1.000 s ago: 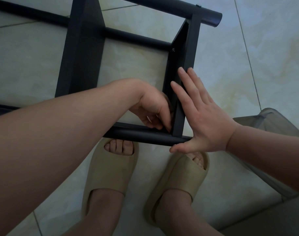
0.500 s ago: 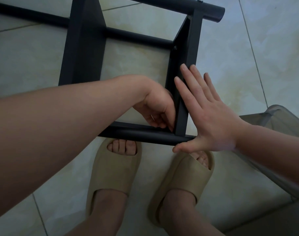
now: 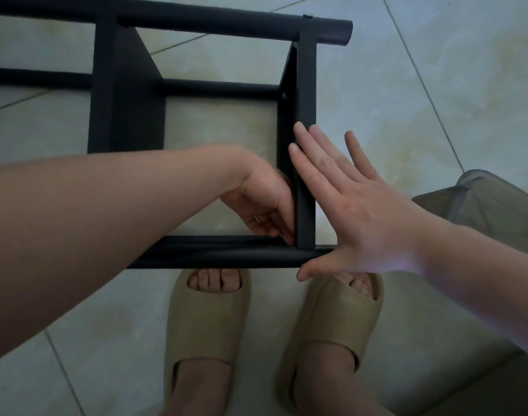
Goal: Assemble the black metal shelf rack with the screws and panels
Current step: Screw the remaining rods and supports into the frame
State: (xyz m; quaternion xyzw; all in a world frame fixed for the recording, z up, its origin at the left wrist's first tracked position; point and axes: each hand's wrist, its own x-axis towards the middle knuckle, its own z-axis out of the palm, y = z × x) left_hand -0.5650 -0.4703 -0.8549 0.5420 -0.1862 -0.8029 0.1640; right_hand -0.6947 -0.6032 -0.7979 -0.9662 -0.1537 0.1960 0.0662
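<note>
Spreading wider than a moment ago, the fingers of the right hand point(image 3: 367, 217) press flat on the outer face of the black rack point(image 3: 127, 94)'s end panel point(image 3: 306, 85), grip wide. The left hand point(image 3: 262, 205) curls into the inner corner beside the near tube point(image 3: 226, 256); whether its grip holds anything cannot be told. The black rack lies on the tiled floor point(image 3: 406, 85).

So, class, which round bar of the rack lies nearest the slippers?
The bottom bar, just above the toes; the other two run farther up the picture.
</note>
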